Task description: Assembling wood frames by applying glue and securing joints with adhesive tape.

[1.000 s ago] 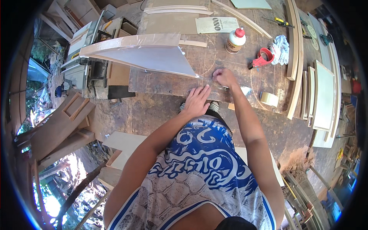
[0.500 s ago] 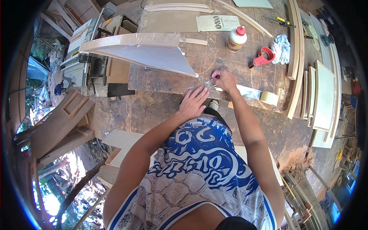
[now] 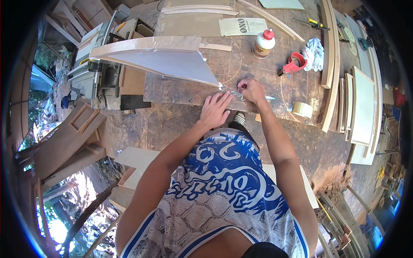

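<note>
My left hand (image 3: 214, 109) lies at the near edge of the wooden workbench (image 3: 275, 84), fingers stretched out and fingertips by a shiny piece of clear tape (image 3: 235, 93). Beside it, my right hand (image 3: 252, 91) is closed in a pinch on the tape. A bluish-white bit shows at the right hand's outer side. The tape roll (image 3: 302, 110) stands on the bench to the right. Just beyond my left hand is the corner of a pale panel (image 3: 159, 64) with a curved wooden edge (image 3: 146, 44), which has shiny clear film on it.
Farther back stand a glue bottle (image 3: 263, 44) with a red cap, a red tape dispenser (image 3: 295, 63) and a crumpled cloth (image 3: 314, 54). A sandpaper sheet (image 3: 243, 26) and wood strips (image 3: 198, 8) lie behind. Long boards (image 3: 330, 64) line the right side.
My left hand has drawn back slightly, its fingers more spread. The bright strip between my right hand and the tape roll has mostly gone from sight. My right hand stays pinched.
</note>
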Demonstrator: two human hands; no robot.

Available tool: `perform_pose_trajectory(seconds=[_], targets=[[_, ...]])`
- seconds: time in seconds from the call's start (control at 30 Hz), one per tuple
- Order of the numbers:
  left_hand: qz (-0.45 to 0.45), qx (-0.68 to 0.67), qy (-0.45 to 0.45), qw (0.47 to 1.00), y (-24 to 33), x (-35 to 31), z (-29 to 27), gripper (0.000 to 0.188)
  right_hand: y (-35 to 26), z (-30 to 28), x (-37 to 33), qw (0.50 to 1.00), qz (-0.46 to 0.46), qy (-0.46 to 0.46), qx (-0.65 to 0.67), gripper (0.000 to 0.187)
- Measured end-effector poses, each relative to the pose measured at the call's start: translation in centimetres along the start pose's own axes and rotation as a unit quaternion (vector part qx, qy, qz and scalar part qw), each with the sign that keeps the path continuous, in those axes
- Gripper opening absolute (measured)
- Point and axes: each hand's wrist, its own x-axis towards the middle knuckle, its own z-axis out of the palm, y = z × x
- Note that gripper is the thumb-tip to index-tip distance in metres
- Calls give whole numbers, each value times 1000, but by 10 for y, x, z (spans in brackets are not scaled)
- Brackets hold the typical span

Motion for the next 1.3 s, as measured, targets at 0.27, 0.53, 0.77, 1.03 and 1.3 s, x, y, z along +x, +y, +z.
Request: perform_pose_trajectory(seconds=[0.27,0.53,0.77,1.03,1.3], targets=[[-8,17,-5,1000,-2,-2,6,71,12,-7,15,978,75,-96,169,25],[-6,10,-2,1000,0,-2,6,71,3,-24,20,941,108,-126,296,26],[-6,12,7,1000,2,0,5,69,-40,-16,8,991,-110,-52,-54,21],[-16,17,-11,1000,2,1,7,71,-40,15,10,971,-103,-92,-196,15],[-11,24,-9,1000,7,2,10,74,-32,17,23,990,-55,-55,-115,13]])
